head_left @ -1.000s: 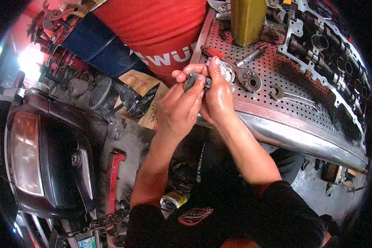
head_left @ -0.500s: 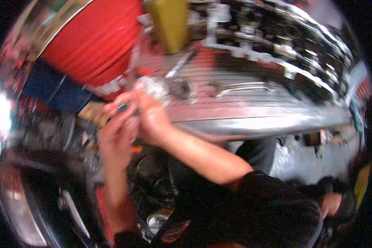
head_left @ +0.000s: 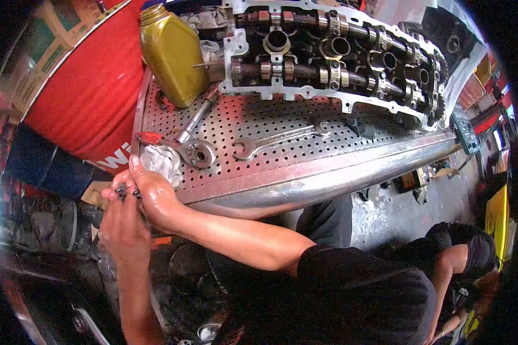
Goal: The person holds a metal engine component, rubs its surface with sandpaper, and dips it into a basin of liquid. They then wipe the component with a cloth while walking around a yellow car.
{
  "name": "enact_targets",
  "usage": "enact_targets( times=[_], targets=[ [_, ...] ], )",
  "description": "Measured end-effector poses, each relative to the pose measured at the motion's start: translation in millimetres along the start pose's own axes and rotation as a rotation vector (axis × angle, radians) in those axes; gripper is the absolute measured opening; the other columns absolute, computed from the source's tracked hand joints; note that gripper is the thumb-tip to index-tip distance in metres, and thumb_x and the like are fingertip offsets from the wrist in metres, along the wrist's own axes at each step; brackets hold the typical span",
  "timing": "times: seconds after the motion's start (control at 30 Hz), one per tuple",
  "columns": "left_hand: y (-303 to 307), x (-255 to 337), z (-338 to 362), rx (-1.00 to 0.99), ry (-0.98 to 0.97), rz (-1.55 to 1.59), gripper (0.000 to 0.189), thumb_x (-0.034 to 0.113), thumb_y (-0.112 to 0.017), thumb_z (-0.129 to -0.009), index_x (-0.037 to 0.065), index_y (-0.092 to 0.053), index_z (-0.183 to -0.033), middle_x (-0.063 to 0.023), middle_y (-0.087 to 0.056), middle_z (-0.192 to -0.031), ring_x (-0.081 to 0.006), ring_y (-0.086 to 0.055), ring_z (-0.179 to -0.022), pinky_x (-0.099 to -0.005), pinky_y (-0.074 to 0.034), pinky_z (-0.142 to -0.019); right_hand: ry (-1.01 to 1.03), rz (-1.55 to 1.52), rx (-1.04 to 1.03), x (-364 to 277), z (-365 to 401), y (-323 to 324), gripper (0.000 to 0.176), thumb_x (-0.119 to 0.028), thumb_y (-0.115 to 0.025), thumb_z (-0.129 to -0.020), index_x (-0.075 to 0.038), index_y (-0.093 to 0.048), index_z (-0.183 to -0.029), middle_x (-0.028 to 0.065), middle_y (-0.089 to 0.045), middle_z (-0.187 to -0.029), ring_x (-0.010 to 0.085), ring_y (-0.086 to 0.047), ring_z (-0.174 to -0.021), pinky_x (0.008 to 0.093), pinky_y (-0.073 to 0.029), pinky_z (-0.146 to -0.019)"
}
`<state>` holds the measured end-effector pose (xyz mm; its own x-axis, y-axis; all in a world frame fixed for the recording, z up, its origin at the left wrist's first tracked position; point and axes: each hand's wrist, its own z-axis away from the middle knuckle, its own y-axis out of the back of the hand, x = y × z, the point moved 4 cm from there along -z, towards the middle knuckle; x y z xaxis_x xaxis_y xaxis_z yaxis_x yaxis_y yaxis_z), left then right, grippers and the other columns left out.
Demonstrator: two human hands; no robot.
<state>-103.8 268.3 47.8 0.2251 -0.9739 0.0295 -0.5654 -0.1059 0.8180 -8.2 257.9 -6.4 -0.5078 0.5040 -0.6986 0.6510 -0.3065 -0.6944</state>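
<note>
My right hand (head_left: 154, 194) reaches in from the right, palm up with the thumb raised, its fingers curled round a small dark metal part (head_left: 122, 191). My left hand (head_left: 124, 224) comes from below, its fingertips pressed on the same part. The fingers hide most of it. Just beyond the hands, a crumpled white rag (head_left: 162, 163) lies on the perforated metal tray (head_left: 224, 187). Near the rag are a ratchet (head_left: 198, 154) and a red-handled tool (head_left: 149, 137). Further right is an open-end wrench (head_left: 282, 138).
An engine cylinder head (head_left: 328, 52) fills the tray's back. An olive bottle (head_left: 175, 57) stands at its left, beside a red drum (head_left: 98, 92). A rounded metal edge (head_left: 305, 192) borders the tray. Another person's arm (head_left: 443, 276) shows at lower right.
The view has shifted and sharpened, bringing more of the cylinder head and bottle into sight. Both hands appear lower and further left, still together at the small part.
</note>
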Motion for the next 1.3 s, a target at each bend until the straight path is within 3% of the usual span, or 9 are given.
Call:
enact_targets(
  times=[0.03, 0.27, 0.3, 0.4, 0.47, 0.53, 0.7, 1.07, 1.3],
  targets=[
    [4.2, 3.8, -0.8, -0.004, -0.113, -0.317, 0.030, 0.007, -0.054, -0.095, -0.004, -0.059, -0.122, -0.0110, -0.069, -0.105, -0.0215, -0.066, -0.089, -0.0345, -0.051, -0.075, 0.009, 0.092, 0.030, -5.4, 0.6, -4.4, 0.063, -0.053, -0.026, -0.101, -0.001, -0.058, -0.088, 0.0182, -0.065, -0.090, 0.0234, -0.064, -0.086, 0.0325, -0.050, -0.083],
    [-18.4, -21.3, 25.6, -0.083, 0.599, 1.174, 0.028, 0.008, -0.057, -0.094, 0.000, -0.063, -0.120, -0.0075, -0.069, -0.091, -0.0119, -0.060, -0.077, -0.0303, -0.047, -0.063, 0.009, -0.062, -0.090, -2.4, 6.8, 0.4, 0.067, -0.054, -0.021, -0.101, 0.000, -0.058, -0.089, 0.0149, -0.063, -0.088, 0.0257, -0.063, -0.093, 0.0362, -0.048, -0.089],
    [-9.9, -7.6, 9.6, 0.150, 0.117, 0.550, 0.029, 0.003, -0.057, -0.091, 0.001, -0.063, -0.120, -0.0084, -0.068, -0.088, -0.0152, -0.060, -0.070, -0.0324, -0.047, -0.059, -0.017, -0.165, -0.113, -5.7, 7.7, -3.0, 0.065, -0.054, -0.024, -0.101, 0.000, -0.057, -0.089, 0.0159, -0.063, -0.090, 0.0249, -0.061, -0.095, 0.0382, -0.048, -0.091],
    [2.2, 2.2, 6.9, 0.200, -0.238, -0.262, 0.042, -0.001, -0.059, -0.080, 0.003, -0.060, -0.122, -0.0114, -0.058, -0.075, -0.0261, -0.059, -0.065, -0.0379, -0.049, -0.059, -0.092, -0.231, -0.085, 7.3, 3.7, -5.8, 0.063, -0.058, -0.030, -0.098, -0.001, -0.057, -0.091, 0.0154, -0.062, -0.091, 0.0264, -0.060, -0.096, 0.0386, -0.049, -0.088],
    [-7.3, -2.3, 13.7, 0.245, -0.107, -0.024, 0.034, 0.002, -0.059, -0.085, 0.003, -0.063, -0.119, -0.0151, -0.066, -0.090, -0.0270, -0.064, -0.071, -0.0341, -0.051, -0.061, -0.084, -0.175, -0.075, 2.2, 7.8, -4.6, 0.064, -0.056, -0.027, -0.099, 0.000, -0.057, -0.092, 0.0178, -0.062, -0.092, 0.0297, -0.061, -0.101, 0.0414, -0.050, -0.091],
    [-13.4, -2.0, 18.0, 0.012, 0.615, 0.925, 0.030, 0.003, -0.059, -0.087, 0.003, -0.065, -0.116, -0.0157, -0.068, -0.101, -0.0265, -0.067, -0.080, -0.0300, -0.052, -0.067, -0.078, -0.275, -0.120, -7.8, 11.4, -6.6, 0.064, -0.051, -0.020, -0.102, 0.002, -0.056, -0.093, 0.0194, -0.061, -0.092, 0.0317, -0.060, -0.105, 0.0413, -0.050, -0.091],
    [8.0, 10.0, 8.0, 0.283, -0.064, -0.170, 0.031, 0.004, -0.060, -0.089, 0.002, -0.061, -0.120, -0.0172, -0.069, -0.094, -0.0308, -0.065, -0.068, -0.0414, -0.051, -0.062, -0.166, -0.231, -0.002, -4.6, 15.5, -4.2, 0.062, -0.050, -0.024, -0.102, 0.001, -0.059, -0.093, 0.0192, -0.065, -0.093, 0.0235, -0.061, -0.087, 0.0342, -0.048, -0.081],
    [-1.6, 5.4, 8.2, 0.263, -0.126, -0.038, 0.036, 0.000, -0.063, -0.079, 0.003, -0.063, -0.116, -0.0150, -0.060, -0.080, -0.0315, -0.058, -0.065, -0.0411, -0.048, -0.061, -0.065, -0.234, -0.074, -5.8, 10.9, -9.4, 0.063, -0.048, -0.024, -0.103, 0.004, -0.059, -0.091, 0.0205, -0.065, -0.091, 0.0264, -0.064, -0.097, 0.0366, -0.048, -0.093],
    [-13.8, -14.8, 22.5, 0.069, 0.385, 0.700, 0.035, 0.002, -0.062, -0.082, 0.004, -0.062, -0.117, -0.0106, -0.058, -0.082, -0.0294, -0.061, -0.075, -0.0383, -0.050, -0.065, -0.085, -0.239, -0.064, -3.8, 8.3, -5.6, 0.063, -0.047, -0.025, -0.103, 0.005, -0.058, -0.091, 0.0221, -0.065, -0.092, 0.0280, -0.064, -0.097, 0.0364, -0.049, -0.090]
  ],
)
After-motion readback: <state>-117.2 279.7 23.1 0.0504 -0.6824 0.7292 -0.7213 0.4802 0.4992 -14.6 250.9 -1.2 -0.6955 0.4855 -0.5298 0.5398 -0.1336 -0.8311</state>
